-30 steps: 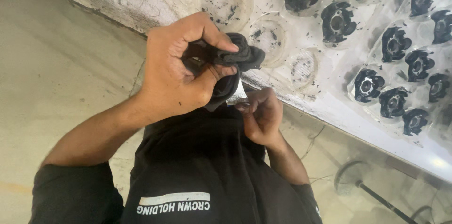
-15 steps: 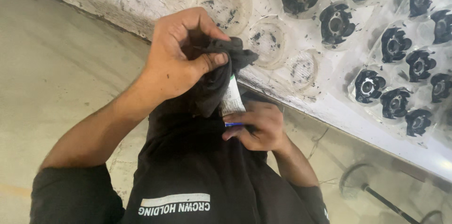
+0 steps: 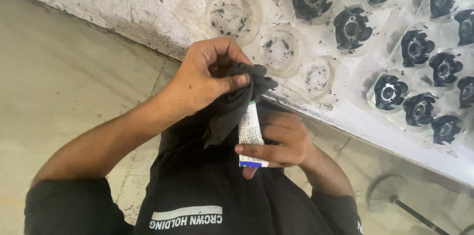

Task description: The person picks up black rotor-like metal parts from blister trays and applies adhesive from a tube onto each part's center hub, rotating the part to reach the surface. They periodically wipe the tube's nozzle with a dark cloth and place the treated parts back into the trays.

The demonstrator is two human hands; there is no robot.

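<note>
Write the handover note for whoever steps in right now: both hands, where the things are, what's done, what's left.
Left hand: closed on a dark grey cloth bunched over something hidden.
Right hand: pinching a small white tube that runs up under the cloth.
White bench: clear plastic tray with black moulded parts in most cups; three cups near the hands hold only black specks.
Done: most cups filled.
Left: three empty cups.

Person seen from above, black short-sleeved T-shirt [image 3: 217, 190] filling near centre of frame. White stripe and white lettering across chest, seen upside down. Short sleeves end above elbows; forearms bare, no watch, no gloves. Small white mark at edge of right sleeve, near right corner. Left hand [image 3: 207, 79] and right hand [image 3: 279, 141] bare, dark smudges on fingers [image 3: 256, 150]. Fabric plain, slightly creased at middle.
</note>
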